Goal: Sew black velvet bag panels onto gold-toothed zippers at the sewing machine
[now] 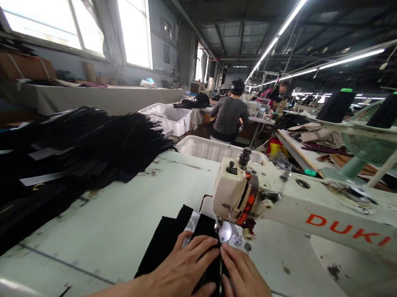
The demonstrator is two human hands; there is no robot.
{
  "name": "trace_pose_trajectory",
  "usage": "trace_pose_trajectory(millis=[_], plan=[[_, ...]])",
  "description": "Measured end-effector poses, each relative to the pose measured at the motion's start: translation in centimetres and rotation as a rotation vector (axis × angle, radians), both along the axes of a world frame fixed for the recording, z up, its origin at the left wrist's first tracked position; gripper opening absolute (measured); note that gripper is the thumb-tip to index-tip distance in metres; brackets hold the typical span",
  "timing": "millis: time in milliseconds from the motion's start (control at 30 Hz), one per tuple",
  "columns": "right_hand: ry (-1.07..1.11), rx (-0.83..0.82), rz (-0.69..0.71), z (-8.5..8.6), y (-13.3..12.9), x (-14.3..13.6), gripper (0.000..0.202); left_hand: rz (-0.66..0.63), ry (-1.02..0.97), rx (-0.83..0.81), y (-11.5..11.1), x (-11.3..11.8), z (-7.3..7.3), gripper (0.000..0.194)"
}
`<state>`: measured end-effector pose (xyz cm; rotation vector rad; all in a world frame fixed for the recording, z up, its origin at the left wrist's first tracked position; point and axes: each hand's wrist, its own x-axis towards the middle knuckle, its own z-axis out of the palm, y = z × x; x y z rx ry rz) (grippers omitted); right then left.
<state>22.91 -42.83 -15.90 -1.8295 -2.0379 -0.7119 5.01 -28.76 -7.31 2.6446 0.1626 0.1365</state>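
Observation:
A black fabric piece (pixel 158 242) with a pale strip lies on the light table, its far right edge at the needle area of the sewing machine (pixel 238 191). My left hand (pixel 179 275) rests flat on the fabric, fingers apart and pointing toward the machine. Just right of it, my right hand (pixel 245 278) lies along the fabric's right edge, its fingers extended and fingertips near the machine's presser area. The needle itself is hard to make out.
A large heap of black fabric pieces (pixel 112 138) covers the table's left side. Beyond the machine stand white plastic bins (pixel 202 149). A person (pixel 229 117) sits farther off, back turned. Thread cones (pixel 338 105) and a green fan (pixel 371 142) are at right.

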Motion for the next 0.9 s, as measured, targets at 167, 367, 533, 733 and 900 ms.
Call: trace_pose_trajectory(millis=[167,367,533,733,900], plan=[[-0.064,0.016,0.023,-0.4,0.4,0.7,0.038,-0.006,0.010,0.017,0.6,0.2,0.2,0.056],[-0.135,0.075,-0.001,-1.2,1.3,1.7,0.033,-0.044,0.001,0.034,1.5,0.8,0.3,0.062],[-0.235,0.018,-0.036,-0.7,2.3,2.3,0.037,-0.044,-0.080,0.065,2.2,1.7,0.1,0.058],[-0.234,-0.005,-0.041,-0.6,2.7,2.3,0.038,-0.073,-0.115,0.056,2.4,1.8,-0.1,0.059],[-0.188,-0.017,-0.044,-0.3,2.5,2.3,0.039,-0.081,-0.133,0.054,2.7,1.7,-0.3,0.057]])
